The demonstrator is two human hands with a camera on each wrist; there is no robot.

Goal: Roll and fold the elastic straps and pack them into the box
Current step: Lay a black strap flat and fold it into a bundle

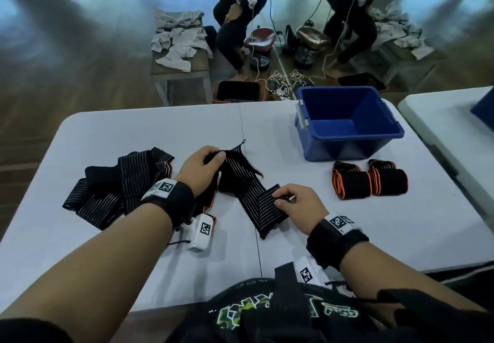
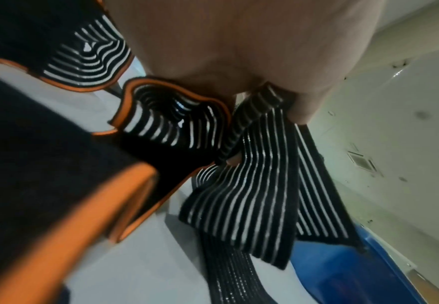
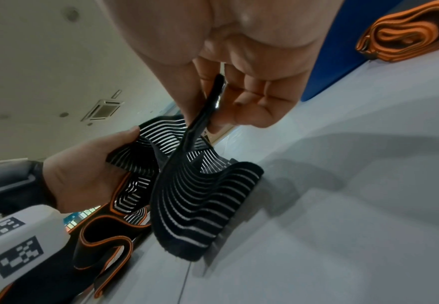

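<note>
The elastic strap (image 1: 248, 182), black with pale stripes, sags across the counter (image 1: 133, 134) at the centre of the frame, the left hand (image 1: 199, 169) gripping its far end and the right hand (image 1: 299, 202) pinching the near end between thumb and fingers. It looks light, limp and stretchy, so the flat ends seem the best hold. Two rolled straps (image 1: 370, 179) sit below the blue box (image 1: 347, 123), which appears empty, right of centre.
</note>
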